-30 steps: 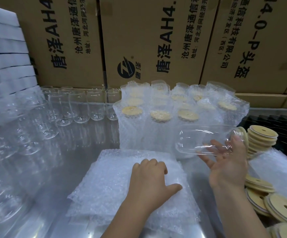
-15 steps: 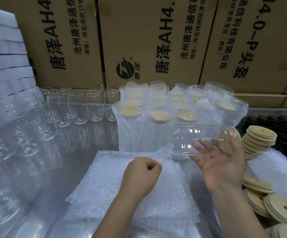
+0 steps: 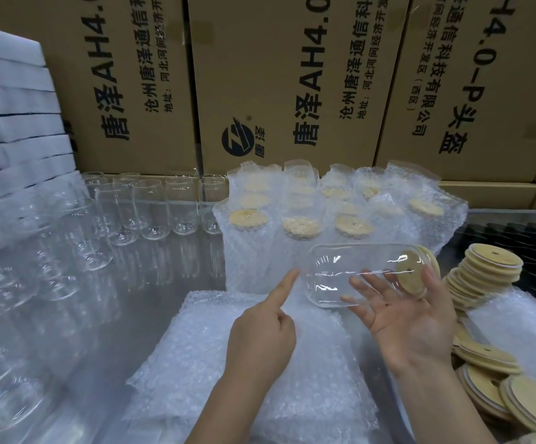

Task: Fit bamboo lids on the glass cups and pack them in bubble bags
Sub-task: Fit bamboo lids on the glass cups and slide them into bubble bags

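Note:
A clear glass cup (image 3: 353,274) lies sideways in the air with a bamboo lid (image 3: 412,278) fitted on its right end. It rests across the straight, spread fingers of my right hand (image 3: 410,318), whose thumb leans on the lid. My left hand (image 3: 265,334) hovers over a stack of flat bubble bags (image 3: 215,363). Its index finger points at the cup's base, and its thumb and curled fingers seem to pinch the top bag's edge. Several packed cups in bubble bags (image 3: 301,229) stand behind.
Rows of bare glass cups (image 3: 151,209) fill the left and back left. Loose bamboo lids are stacked at right (image 3: 487,270) and piled at lower right (image 3: 529,402). Cardboard boxes (image 3: 292,91) wall the back, and white foam sheets (image 3: 13,123) stand at the far left.
My left hand went from flat on the bag stack to a fist, then lifted with its index finger out toward the cup. My right hand brought the lidded cup lower and leftward.

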